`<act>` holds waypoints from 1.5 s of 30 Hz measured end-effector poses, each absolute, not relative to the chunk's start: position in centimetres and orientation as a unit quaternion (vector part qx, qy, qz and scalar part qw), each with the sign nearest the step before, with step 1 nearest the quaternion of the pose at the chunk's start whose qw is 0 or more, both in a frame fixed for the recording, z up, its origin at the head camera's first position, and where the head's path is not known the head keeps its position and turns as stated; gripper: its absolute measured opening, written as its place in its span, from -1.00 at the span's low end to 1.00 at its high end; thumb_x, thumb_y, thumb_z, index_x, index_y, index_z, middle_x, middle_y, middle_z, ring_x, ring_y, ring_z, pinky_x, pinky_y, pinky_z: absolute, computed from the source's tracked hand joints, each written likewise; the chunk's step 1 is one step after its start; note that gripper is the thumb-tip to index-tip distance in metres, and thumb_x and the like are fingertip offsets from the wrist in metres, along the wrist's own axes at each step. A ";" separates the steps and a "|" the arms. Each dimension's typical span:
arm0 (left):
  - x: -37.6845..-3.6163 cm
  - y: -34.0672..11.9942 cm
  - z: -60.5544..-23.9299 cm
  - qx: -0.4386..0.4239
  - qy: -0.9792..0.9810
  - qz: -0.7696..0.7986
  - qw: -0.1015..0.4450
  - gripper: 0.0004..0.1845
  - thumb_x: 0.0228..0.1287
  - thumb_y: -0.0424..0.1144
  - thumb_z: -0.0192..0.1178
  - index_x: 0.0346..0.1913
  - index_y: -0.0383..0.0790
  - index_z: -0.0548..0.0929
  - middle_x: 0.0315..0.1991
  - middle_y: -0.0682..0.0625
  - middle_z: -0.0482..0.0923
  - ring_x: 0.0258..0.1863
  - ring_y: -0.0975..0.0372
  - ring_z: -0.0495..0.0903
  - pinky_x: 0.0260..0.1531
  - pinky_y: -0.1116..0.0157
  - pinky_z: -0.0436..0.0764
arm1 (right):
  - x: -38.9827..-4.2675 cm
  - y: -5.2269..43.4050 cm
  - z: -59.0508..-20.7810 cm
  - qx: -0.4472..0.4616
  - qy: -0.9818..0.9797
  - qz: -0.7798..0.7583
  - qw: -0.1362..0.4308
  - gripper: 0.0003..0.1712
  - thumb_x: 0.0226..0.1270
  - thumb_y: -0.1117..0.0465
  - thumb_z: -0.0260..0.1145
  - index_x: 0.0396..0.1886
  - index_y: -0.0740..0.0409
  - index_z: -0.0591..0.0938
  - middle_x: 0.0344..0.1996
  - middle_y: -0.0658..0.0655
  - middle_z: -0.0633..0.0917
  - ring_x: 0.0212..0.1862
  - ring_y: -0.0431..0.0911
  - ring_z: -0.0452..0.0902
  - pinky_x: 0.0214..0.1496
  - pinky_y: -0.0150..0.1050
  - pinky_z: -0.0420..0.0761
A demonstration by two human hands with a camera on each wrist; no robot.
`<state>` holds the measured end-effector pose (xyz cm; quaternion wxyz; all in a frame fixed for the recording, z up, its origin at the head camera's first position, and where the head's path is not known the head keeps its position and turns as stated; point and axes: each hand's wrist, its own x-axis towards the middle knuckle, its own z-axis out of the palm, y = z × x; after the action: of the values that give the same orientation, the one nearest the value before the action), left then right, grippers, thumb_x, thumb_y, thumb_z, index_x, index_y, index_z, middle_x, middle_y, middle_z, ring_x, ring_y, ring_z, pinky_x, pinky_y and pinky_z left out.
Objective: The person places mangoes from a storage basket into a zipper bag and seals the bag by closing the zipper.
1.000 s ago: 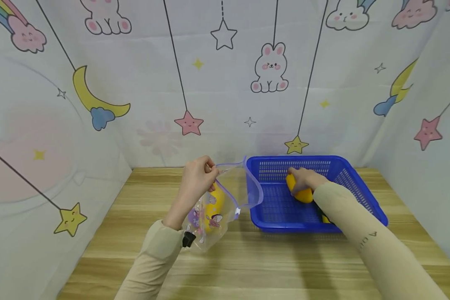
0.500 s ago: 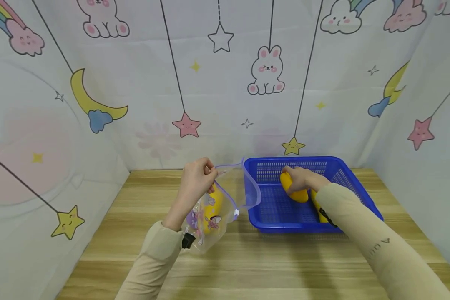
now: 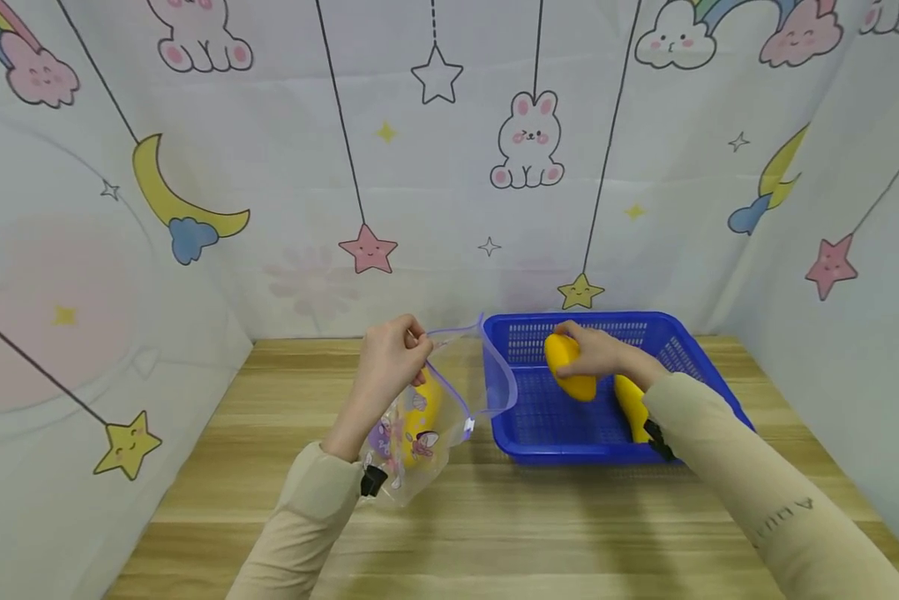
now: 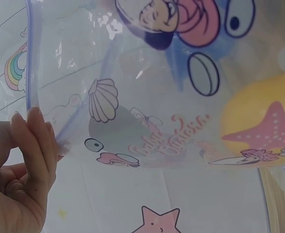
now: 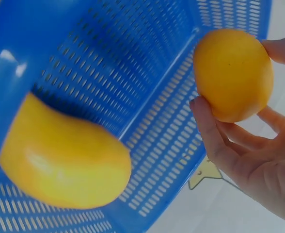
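Over the wooden worktop (image 3: 494, 517), left hand (image 3: 386, 363) fingers pinch a clear bag (image 3: 427, 417) rim while right hand (image 3: 595, 354) fingers curl around a yellow fruit (image 3: 566, 367) above the blue basket (image 3: 561, 433).

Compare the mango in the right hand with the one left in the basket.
The held mango is lifted clear of the basket floor, gripped by the right hand; the other mango lies loose on the floor. From the head view, the held one sits further left, the other beside the sleeve. Both are plain yellow and smooth.
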<state>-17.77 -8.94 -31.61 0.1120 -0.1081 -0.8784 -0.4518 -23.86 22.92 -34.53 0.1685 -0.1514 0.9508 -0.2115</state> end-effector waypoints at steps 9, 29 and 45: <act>-17.7 -9.0 -31.6 -0.104 -0.879 -0.452 0.110 -0.90 0.23 -0.37 0.12 -0.34 -0.34 0.60 -0.67 -0.11 0.57 -0.86 0.32 0.51 -0.76 0.34 0.60 | -23.1 22.1 -33.8 -0.127 0.947 -0.261 0.138 -0.13 0.22 0.03 0.31 0.43 0.16 0.12 0.08 0.40 0.53 -0.12 0.08 0.57 -0.18 -0.17 0.65; -17.6 -8.6 -31.7 -0.108 -0.881 -0.450 0.103 -0.91 0.22 -0.39 0.11 -0.34 -0.35 0.60 -0.66 -0.12 0.60 -0.86 0.32 0.50 -0.77 0.35 0.59 | -18.9 18.1 -31.6 -0.111 0.921 -0.355 0.118 -0.12 0.21 -0.03 0.32 0.43 0.02 0.11 0.16 0.39 0.50 -0.03 0.11 0.56 -0.14 -0.21 0.65; -17.9 -8.3 -31.8 -0.112 -0.879 -0.453 0.098 -0.91 0.21 -0.38 0.11 -0.36 -0.33 0.59 -0.67 -0.11 0.59 -0.86 0.30 0.51 -0.77 0.33 0.59 | -17.4 14.1 -30.7 -0.146 0.920 -0.356 0.077 -0.09 0.16 -0.02 0.36 0.44 0.06 0.15 0.16 0.31 0.52 0.07 0.13 0.56 -0.04 -0.08 0.68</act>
<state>-17.85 -8.31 -31.78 0.0978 -0.1117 -0.8789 -0.4533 -17.36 14.14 -30.66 0.0769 -0.1464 0.9199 -0.3557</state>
